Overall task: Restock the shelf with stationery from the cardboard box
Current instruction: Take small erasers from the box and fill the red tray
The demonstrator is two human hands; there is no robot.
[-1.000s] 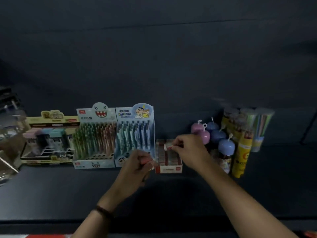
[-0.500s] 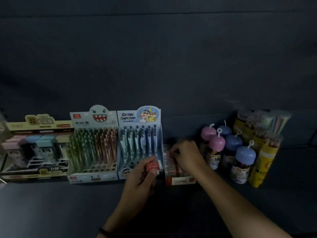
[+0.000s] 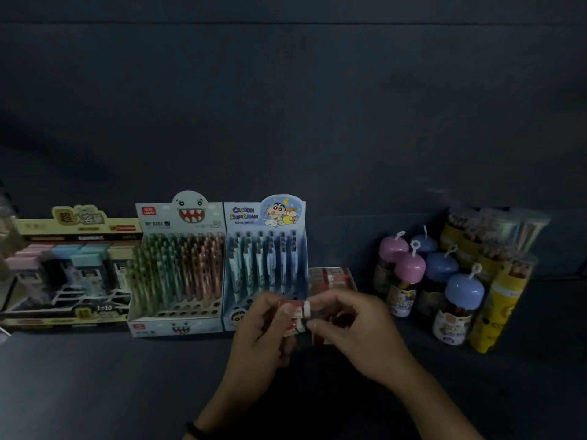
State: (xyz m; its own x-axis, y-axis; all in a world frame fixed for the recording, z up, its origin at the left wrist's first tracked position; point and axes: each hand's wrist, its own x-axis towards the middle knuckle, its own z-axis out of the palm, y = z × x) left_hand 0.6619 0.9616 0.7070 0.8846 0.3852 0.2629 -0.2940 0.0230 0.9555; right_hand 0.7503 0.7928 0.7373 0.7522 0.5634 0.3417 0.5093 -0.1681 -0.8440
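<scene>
Small red-and-white erasers point(image 3: 293, 312) are held in front of the shelf's display boxes. My left hand point(image 3: 260, 331) grips them from the left, its fingers curled round them. My right hand point(image 3: 352, 328) pinches the white end of one eraser from the right. Behind my hands, a red eraser box point(image 3: 332, 277) lies flat on the dark shelf point(image 3: 95, 376), partly hidden by my right hand. The cardboard box is not in view.
Left of the eraser box stand a Crayon Shinchan pen display point(image 3: 265, 265), a monster-face pen display point(image 3: 178, 271) and a yellow-topped box point(image 3: 68, 268). To the right are dome-lidded jars point(image 3: 428, 281) and yellow pencil tubes point(image 3: 495, 274). Dark back wall behind.
My right hand has left the eraser box and come to the erasers in my left hand. The view has moved closer to the shelf.
</scene>
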